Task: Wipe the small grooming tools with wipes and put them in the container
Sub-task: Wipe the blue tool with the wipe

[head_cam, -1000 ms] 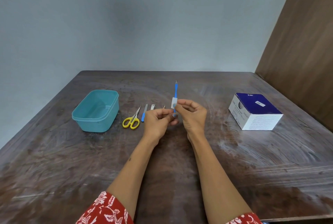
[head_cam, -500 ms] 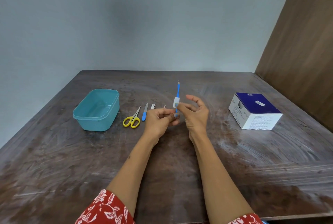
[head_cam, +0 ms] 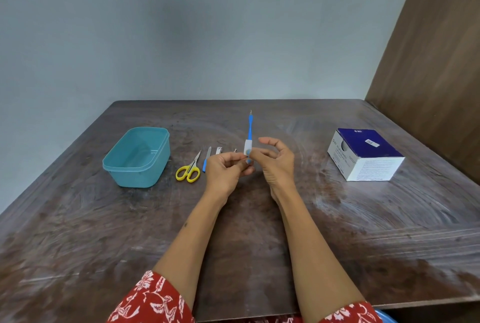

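Note:
My left hand (head_cam: 226, 170) pinches the lower end of a slim blue-handled grooming tool (head_cam: 250, 128), which stands upright with its metal tip pointing up. My right hand (head_cam: 276, 161) presses a small white wipe (head_cam: 247, 147) around the tool's shaft with thumb and forefinger, its other fingers spread. On the table to the left lie yellow-handled scissors (head_cam: 189, 170), a blue-handled nail file (head_cam: 206, 159), a metal nail clipper (head_cam: 219, 151) and a small metal piece (head_cam: 235, 150) half hidden behind my left hand. An empty teal container (head_cam: 137, 158) stands further left.
A white and blue box (head_cam: 363, 156) sits at the right of the dark wooden table (head_cam: 363, 232). A wooden panel rises at the far right and a grey wall runs behind the table's back edge.
My right hand's outer fingers have spread apart, and the wipe has shifted slightly along the shaft. The tool stays upright. The items on the table have not moved.

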`<state>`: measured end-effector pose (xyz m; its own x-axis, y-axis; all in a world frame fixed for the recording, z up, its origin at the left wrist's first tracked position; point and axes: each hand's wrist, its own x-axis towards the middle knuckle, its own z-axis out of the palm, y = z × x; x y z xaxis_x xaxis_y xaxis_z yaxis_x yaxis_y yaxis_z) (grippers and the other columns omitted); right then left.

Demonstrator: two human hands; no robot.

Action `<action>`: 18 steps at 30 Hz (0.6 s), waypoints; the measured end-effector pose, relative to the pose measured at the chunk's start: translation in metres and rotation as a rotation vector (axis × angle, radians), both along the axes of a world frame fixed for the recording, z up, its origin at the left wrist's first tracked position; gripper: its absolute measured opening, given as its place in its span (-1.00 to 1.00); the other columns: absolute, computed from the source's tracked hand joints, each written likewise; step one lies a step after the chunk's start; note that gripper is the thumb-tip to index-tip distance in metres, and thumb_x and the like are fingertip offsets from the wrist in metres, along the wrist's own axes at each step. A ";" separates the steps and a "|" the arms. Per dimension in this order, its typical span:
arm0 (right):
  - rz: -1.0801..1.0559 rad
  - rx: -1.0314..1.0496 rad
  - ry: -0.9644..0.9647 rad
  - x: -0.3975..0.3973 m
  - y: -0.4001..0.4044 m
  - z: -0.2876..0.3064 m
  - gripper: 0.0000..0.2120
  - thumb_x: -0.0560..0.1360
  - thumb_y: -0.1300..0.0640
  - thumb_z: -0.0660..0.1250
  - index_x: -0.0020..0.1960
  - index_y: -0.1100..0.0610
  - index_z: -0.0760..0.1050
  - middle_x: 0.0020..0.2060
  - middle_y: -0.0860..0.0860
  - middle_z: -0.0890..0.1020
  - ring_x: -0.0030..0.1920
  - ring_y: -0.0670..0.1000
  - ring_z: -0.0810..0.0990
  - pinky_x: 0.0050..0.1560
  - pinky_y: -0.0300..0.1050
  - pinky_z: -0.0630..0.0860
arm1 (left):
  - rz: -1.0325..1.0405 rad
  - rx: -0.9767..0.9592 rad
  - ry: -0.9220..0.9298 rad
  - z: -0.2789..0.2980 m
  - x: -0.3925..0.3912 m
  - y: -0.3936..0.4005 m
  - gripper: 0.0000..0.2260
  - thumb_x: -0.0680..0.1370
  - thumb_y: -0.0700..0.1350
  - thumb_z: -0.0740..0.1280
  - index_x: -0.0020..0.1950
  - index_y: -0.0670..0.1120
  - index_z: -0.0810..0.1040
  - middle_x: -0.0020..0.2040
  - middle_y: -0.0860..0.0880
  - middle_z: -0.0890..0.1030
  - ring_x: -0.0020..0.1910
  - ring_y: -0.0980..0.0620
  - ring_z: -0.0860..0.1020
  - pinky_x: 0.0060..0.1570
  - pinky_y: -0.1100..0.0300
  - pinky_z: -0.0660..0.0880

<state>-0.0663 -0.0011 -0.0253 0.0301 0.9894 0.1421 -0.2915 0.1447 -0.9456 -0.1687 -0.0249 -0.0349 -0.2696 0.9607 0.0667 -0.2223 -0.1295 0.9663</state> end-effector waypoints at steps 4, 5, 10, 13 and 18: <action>0.008 0.005 0.069 0.002 0.002 0.002 -0.65 0.34 0.43 0.43 0.02 0.11 0.48 -0.39 0.00 0.69 -0.34 -0.10 0.66 -0.31 -0.39 0.50 | -0.026 -0.022 0.004 -0.001 -0.001 0.000 -0.86 0.43 -0.38 0.38 -0.20 -0.15 0.61 -0.34 -0.04 0.67 -0.35 0.04 0.66 -0.28 0.30 0.59; 0.013 0.005 0.072 0.003 0.003 0.001 -0.65 0.34 0.42 0.43 0.02 0.11 0.48 -0.39 0.00 0.69 -0.34 -0.11 0.66 -0.31 -0.40 0.50 | -0.027 -0.022 0.007 -0.001 -0.001 0.001 -0.86 0.43 -0.38 0.38 -0.20 -0.15 0.61 -0.35 -0.03 0.67 -0.35 0.04 0.66 -0.28 0.30 0.59; 0.031 -0.011 0.020 0.001 0.001 -0.001 -0.67 0.34 0.43 0.43 0.00 0.12 0.48 -0.39 0.00 0.69 -0.35 -0.10 0.66 -0.32 -0.40 0.50 | -0.008 -0.004 -0.008 -0.001 -0.001 0.001 -0.86 0.43 -0.39 0.36 -0.22 -0.17 0.60 -0.39 0.00 0.67 -0.37 0.07 0.65 -0.31 0.33 0.58; 0.020 -0.024 0.089 0.004 0.004 0.002 -0.60 0.33 0.39 0.47 0.04 0.05 0.46 -0.36 0.00 0.70 -0.30 -0.11 0.67 -0.28 -0.41 0.50 | -0.038 -0.012 0.009 -0.001 -0.001 0.000 -0.85 0.43 -0.38 0.38 -0.22 -0.14 0.61 -0.37 -0.01 0.67 -0.36 0.06 0.65 -0.29 0.32 0.59; 0.071 -0.023 0.038 0.003 0.002 0.000 -0.70 0.36 0.44 0.41 0.04 0.20 0.52 -0.38 0.01 0.69 -0.34 -0.10 0.65 -0.27 -0.32 0.54 | -0.017 -0.001 -0.007 0.000 -0.002 0.001 -0.88 0.43 -0.39 0.37 -0.22 -0.19 0.61 -0.37 -0.03 0.66 -0.38 0.08 0.64 -0.30 0.32 0.59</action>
<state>-0.0630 0.0005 -0.0254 -0.0348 0.9922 0.1193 -0.3363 0.1008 -0.9363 -0.1705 -0.0240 -0.0350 -0.2539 0.9651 0.0637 -0.2314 -0.1245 0.9648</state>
